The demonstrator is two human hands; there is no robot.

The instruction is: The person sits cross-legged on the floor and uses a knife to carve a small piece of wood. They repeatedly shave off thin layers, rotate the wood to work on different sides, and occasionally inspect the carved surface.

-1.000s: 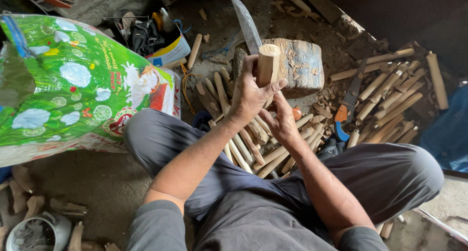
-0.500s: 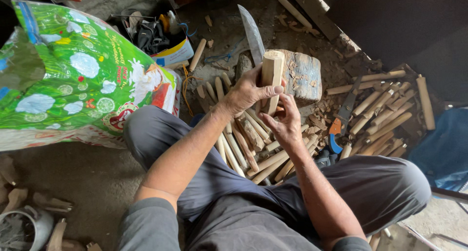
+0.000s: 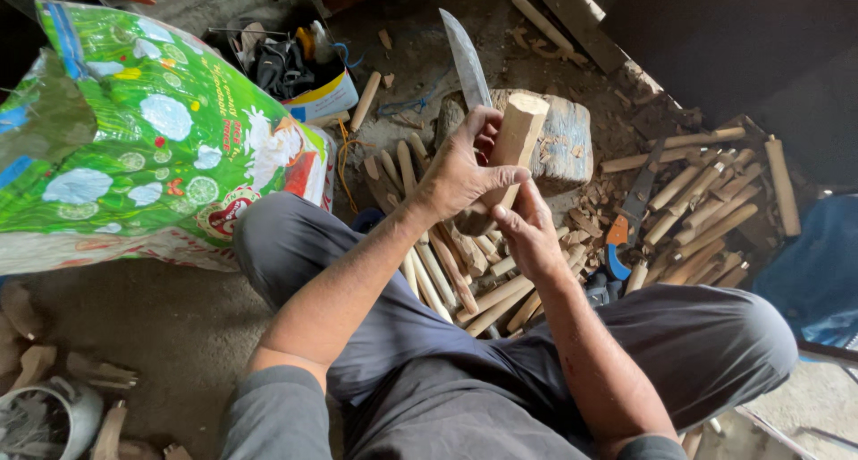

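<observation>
Wooden peg (image 3: pixel 517 143) in both hands, blade (image 3: pixel 466 59) edge adj., sticks (image 3: pixel 456 277) crowd floor

The left hand (image 3: pixel 460 176) covers the lower part of the wooden stick (image 3: pixel 513 143), and also the handle of the long knife (image 3: pixel 466 59) — who holds that knife cannot be told. The right hand (image 3: pixel 529 232) hides its own fingertips behind the stick. The chopping block (image 3: pixel 563 143) is partly hidden by the stick and the blade. The green printed sack (image 3: pixel 143 147) is cut by the left edge. The metal pot (image 3: pixel 54 420) at bottom left is cut off too — its content is unclear.
</observation>
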